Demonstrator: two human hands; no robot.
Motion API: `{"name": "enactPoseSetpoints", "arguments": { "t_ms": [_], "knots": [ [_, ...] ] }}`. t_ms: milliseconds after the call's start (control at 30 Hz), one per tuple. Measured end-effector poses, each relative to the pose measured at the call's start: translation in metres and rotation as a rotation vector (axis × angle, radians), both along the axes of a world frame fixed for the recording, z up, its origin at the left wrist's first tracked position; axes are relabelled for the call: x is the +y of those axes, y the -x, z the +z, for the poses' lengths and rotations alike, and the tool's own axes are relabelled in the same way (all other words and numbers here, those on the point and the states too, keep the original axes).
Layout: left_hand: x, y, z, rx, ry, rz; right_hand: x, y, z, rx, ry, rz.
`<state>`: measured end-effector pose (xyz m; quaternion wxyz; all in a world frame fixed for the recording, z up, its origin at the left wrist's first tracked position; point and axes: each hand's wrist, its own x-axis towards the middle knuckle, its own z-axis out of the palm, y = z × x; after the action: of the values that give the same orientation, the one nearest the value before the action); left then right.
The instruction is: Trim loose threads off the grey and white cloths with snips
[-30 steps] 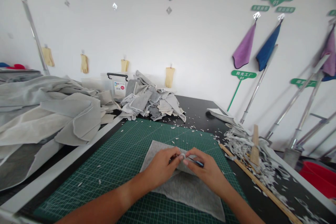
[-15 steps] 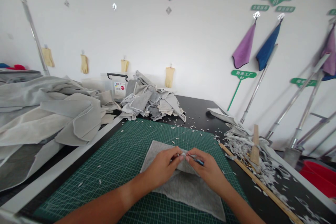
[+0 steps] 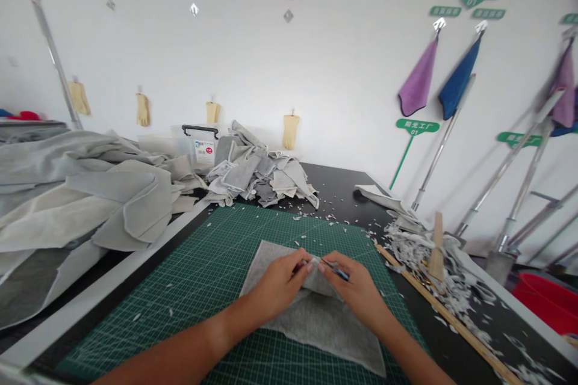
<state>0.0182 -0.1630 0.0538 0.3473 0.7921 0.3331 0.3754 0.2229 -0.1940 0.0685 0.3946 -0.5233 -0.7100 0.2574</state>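
Observation:
A piece of grey cloth lies on the green cutting mat, its far middle edge lifted and folded between my hands. My left hand is closed, thumb and forefinger pinching that raised edge. Opposite it, my right hand is closed around a slim dark tool with a bluish end, whose kind I cannot make out. The tool's tip points left, at the pinched edge. My fingertips are a short gap apart and hide part of the cloth.
Grey cloth is heaped at the left, and a pile of cloth pieces sits at the back beside a clear box. Right of the mat are a long wooden strip, a shorter wooden piece, shredded scraps and a red bucket.
My left hand has shifted slightly away from the right, so the pinched cloth edge shows a little more. The view has moved slightly; the cloth stays in place on the mat.

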Motion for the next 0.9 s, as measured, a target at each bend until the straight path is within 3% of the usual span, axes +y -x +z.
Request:
{"name": "enactPoseSetpoints", "arguments": {
  "t_ms": [267, 900],
  "knots": [
    [0.0024, -0.0001, -0.0008, -0.009, -0.007, 0.012, 0.0022, 0.0009, 0.0009, -0.023, -0.027, -0.050],
    [0.0066, -0.0039, -0.0029, -0.070, 0.037, 0.016, 0.0050, -0.0003, -0.0070, -0.028, -0.009, -0.016]
  ]
}}
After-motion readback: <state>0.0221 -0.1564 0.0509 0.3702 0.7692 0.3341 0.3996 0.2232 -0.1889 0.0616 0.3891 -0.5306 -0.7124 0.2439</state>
